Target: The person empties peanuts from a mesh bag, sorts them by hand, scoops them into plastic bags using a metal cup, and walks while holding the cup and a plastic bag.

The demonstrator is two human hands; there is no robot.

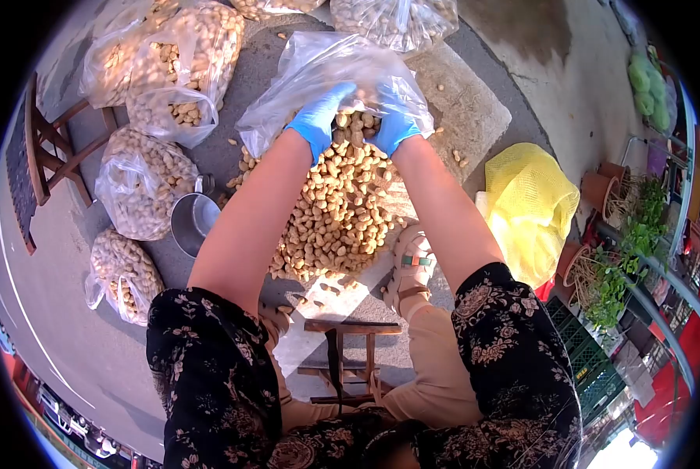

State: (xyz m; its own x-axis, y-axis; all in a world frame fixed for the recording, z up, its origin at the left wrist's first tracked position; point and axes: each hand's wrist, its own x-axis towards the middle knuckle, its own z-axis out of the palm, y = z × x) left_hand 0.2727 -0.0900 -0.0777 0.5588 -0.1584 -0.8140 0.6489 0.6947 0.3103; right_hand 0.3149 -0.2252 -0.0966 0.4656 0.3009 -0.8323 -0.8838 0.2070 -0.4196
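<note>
1. In the head view, the left hand (317,123) and the right hand (395,130) wear blue gloves. Both reach to the mouth of a clear plastic bag (299,74), and its thin film lies over their fingers.

2. Between the two palms there are some peanuts (357,129), just at the far end of the peanut pile (338,207). The pile spreads on the ground between the forearms, toward the feet, and the bag is at its far side.

3. About the state of the hands: they look curved inward, one at each side of the nuts. If they grasp nuts, pinch the film or only rest there, I cannot tell for either hand (the film and the blur hide the fingertips).

4. The step in hand, as I judge it, is the handling of nuts at the bag opening with both hands together. From this position, a next move calls for the palms close together and the film kept apart from the fingers, because loose nuts could slip out between them.

5. Around the work, a filled bag (143,184) stands beside a metal pot (196,223), on the left. A yellow mesh bag (528,211) lies on the right, and a small wooden stool (352,328) is near the feet.
</note>
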